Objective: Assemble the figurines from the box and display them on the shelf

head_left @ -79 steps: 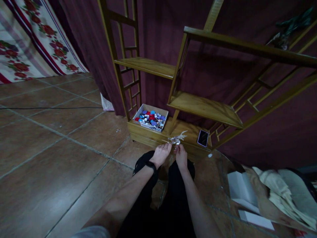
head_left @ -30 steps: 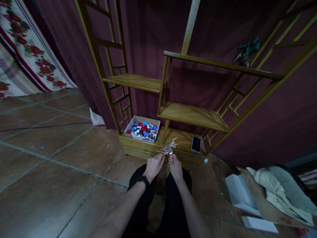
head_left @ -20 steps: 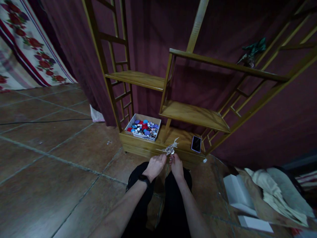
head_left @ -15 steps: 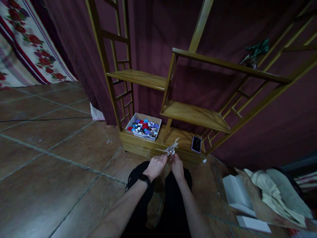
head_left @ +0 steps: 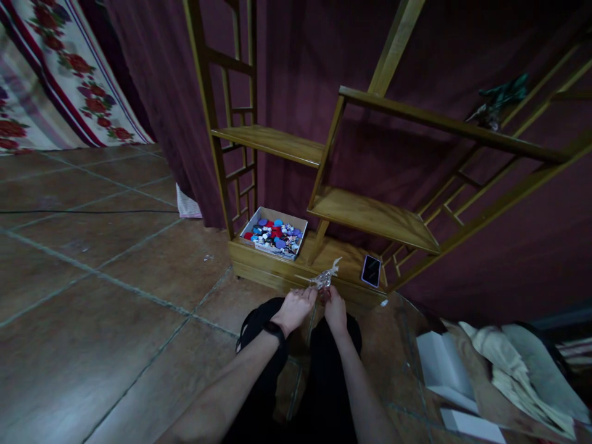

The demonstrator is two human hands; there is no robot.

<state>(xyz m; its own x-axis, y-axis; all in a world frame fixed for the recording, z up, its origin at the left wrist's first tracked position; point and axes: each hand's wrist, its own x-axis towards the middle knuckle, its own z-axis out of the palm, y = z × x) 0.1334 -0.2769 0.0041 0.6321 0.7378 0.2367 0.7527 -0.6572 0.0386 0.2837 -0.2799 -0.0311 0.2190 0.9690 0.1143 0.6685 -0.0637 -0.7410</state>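
Note:
My left hand (head_left: 298, 308), with a dark band on its wrist, is closed at the near end of a small shiny, clear-and-pale figurine (head_left: 325, 279). This thing has thin pointed ends sticking out to the left and upward; its exact kind is too small to make out. Close beside it, my right hand (head_left: 335, 312) pinches the lower part, and the fingertips of both hands nearly meet. What lies between the fingers is partly hidden. Both hands are above my knees, in front of the low base of a wooden shelf unit (head_left: 259, 267).
On the base stand an open box (head_left: 275, 234) of colourful small pieces and a phone (head_left: 370, 271). A green ornament (head_left: 502, 98) sits higher up at right. White boxes (head_left: 444, 364) and a pale cloth (head_left: 522, 370) lie on the right. A black cable (head_left: 92, 212) crosses the tiled floor.
The view has shifted a little, so the shelf and box appear further right. Both hands keep hold of the shiny figurine, which is turned slightly.

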